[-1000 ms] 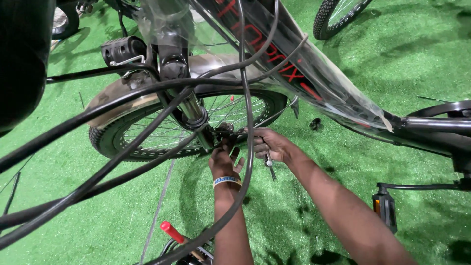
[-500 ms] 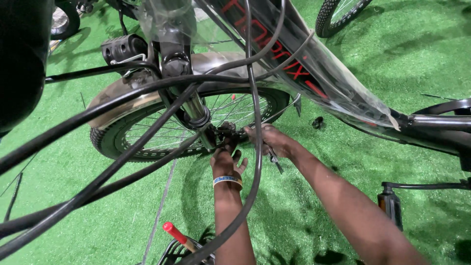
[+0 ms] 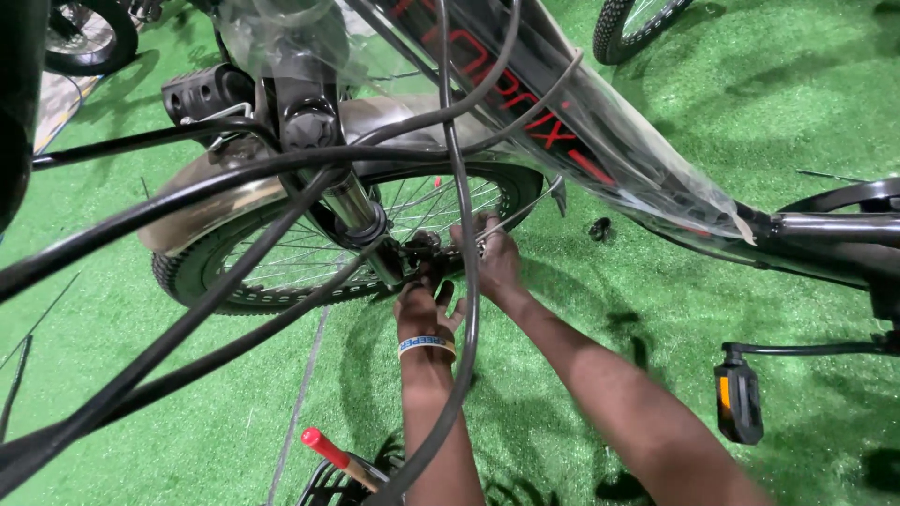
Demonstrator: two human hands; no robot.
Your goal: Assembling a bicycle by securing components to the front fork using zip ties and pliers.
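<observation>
Mid-frame, both hands work at the front wheel's axle (image 3: 422, 251) by the fork: the left hand (image 3: 424, 305) pinches the small, stiff, probably greasy hardware there, the right hand (image 3: 495, 258) grips a slim metal tool (image 3: 525, 208).

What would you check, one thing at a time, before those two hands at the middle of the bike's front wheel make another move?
1. Both hands at the hub: ok. The left hand and the right hand sit together at the centre of the front wheel.
2. Firm grip on a tool or nut: cannot tell; the fingers hide what they pinch.
3. Cables clear of the arms: not ok. A black cable hangs across the left wrist.
4. Wheel seated in the fork: cannot tell; the hands cover the joint.
5. Small loose part on the green turf: not ok; it lies apart from the hands.
</observation>
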